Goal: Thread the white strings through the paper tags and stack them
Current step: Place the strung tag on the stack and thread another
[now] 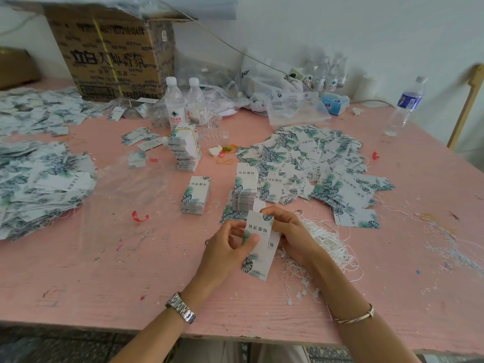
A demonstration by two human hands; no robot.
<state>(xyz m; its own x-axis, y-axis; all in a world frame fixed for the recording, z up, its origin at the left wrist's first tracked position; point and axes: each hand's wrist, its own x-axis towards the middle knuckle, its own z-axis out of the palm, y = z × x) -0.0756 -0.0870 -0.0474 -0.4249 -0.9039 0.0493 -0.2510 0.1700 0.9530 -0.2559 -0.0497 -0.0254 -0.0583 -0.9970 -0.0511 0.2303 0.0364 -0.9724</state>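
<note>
My left hand [227, 248] grips a white paper tag [258, 246] with green leaf print, thumb across its face. My right hand [290, 229] pinches the tag's top corner near its hole; whether a string is between those fingers cannot be told. A second tag sits partly behind the first. A tangle of white strings [327, 242] lies on the table just right of my right hand. Neat stacks of tags [245, 192] [196, 195] stand just beyond my hands. A taller stack [184, 148] stands farther back.
A pink table [104, 271] carries loose tag heaps at right [319, 163] and left [39, 179]. Water bottles [174, 103], a cardboard box [110, 56], plastic bags and a tissue pack [334, 102] line the back. A clear plastic sheet [125, 195] lies left of centre.
</note>
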